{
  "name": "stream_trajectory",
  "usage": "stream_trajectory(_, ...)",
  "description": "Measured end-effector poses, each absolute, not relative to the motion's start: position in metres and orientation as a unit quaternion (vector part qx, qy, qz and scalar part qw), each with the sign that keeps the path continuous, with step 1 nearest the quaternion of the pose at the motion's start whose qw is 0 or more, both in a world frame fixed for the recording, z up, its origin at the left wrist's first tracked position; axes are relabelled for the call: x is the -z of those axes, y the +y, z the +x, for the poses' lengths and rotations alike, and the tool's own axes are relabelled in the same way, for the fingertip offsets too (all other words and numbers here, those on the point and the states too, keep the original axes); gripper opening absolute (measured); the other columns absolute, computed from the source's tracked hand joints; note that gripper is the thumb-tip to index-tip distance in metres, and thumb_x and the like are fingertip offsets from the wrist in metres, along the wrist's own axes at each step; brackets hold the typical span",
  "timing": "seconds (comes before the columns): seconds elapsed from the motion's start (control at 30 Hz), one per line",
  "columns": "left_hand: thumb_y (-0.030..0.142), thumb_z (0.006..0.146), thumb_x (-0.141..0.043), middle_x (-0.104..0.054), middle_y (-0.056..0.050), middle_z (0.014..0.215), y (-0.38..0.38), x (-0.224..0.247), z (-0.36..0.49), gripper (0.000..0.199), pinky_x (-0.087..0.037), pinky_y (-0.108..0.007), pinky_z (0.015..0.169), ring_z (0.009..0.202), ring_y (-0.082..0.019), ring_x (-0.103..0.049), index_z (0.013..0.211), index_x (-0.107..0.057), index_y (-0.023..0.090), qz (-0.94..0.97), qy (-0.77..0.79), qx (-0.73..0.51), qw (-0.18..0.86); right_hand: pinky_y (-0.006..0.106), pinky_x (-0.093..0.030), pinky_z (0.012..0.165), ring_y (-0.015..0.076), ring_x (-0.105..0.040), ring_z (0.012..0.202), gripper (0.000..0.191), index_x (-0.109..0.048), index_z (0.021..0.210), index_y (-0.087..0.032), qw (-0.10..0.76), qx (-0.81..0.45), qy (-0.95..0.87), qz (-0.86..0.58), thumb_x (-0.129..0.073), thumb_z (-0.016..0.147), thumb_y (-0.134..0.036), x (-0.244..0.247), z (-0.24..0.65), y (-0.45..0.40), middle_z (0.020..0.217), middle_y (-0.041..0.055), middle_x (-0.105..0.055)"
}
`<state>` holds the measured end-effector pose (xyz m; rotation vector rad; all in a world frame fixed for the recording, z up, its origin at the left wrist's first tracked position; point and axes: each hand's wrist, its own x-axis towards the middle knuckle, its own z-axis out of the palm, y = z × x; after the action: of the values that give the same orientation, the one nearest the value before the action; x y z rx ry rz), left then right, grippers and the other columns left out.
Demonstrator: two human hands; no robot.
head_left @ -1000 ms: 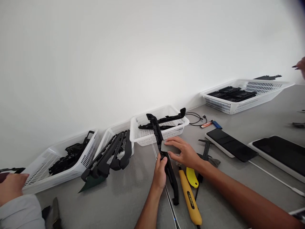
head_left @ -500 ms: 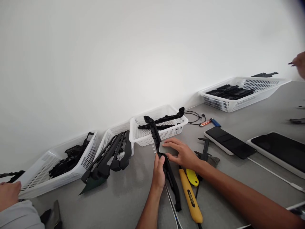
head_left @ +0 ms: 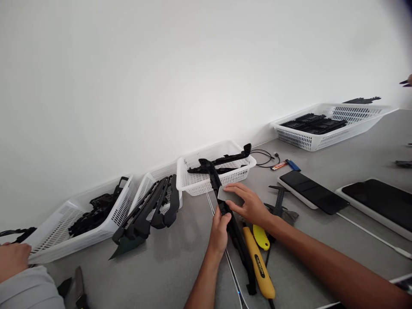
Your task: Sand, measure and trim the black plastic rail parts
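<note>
A long black plastic part (head_left: pixel 237 240) slants from the middle basket's rim down toward the table's near side. My left hand (head_left: pixel 219 229) is closed round its middle, thumb on top. In my right hand (head_left: pixel 246 204) is a thin, flat grey piece (head_left: pixel 229 195), pinched between thumb and fingers, its edge against the black part just above my left hand. To the right lie a yellow-handled tool (head_left: pixel 259 264) and a bright yellow cutter (head_left: pixel 261 237). Part of the grey piece is hidden by my right fingers.
White baskets with black parts stand along the wall: middle (head_left: pixel 196 189), left (head_left: pixel 96 236), back right (head_left: pixel 310 143). Two phone-like devices (head_left: pixel 312 191) and calipers (head_left: pixel 279 199) lie to the right. At the left edge is another person's hand (head_left: pixel 14 259); a knife (head_left: pixel 79 285) lies nearby.
The black part's lower end has swung a little to the right, with my left hand shifted slightly right and down. At the right edge, another person's hand has moved mostly out of view.
</note>
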<state>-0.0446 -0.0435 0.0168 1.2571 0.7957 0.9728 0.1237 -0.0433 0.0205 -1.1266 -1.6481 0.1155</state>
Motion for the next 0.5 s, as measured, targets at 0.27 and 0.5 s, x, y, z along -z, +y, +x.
stream_trajectory(0.27, 0.055, 0.085, -0.072, -0.071, -0.008, 0.137, -0.031, 0.003, -0.050, 0.046, -0.031, -0.044, 0.124, 0.146, -0.034, -0.049, 0.117, -0.077, 0.022, 0.461, 0.416, -0.469, 0.628, 0.043, -0.056, 0.104, 0.0242, -0.066, 0.118, 0.030, -0.068, 0.125, -0.026, 0.506, -0.064, -0.735, -0.446, -0.064, 0.095, -0.025, -0.022, 0.127, -0.043, 0.128, 0.0085, -0.068)
stream_trajectory(0.5, 0.058, 0.082, -0.077, -0.078, -0.009, 0.119, -0.025, 0.018, -0.053, 0.044, -0.036, -0.042, 0.121, 0.138, -0.033, -0.056, 0.105, -0.080, 0.020, 0.416, 0.423, -0.477, 0.649, 0.043, -0.056, 0.103, 0.0250, -0.066, 0.118, 0.031, -0.069, 0.124, -0.026, 0.517, -0.054, -0.724, -0.454, -0.065, 0.094, -0.025, -0.021, 0.125, -0.043, 0.127, 0.0094, -0.068)
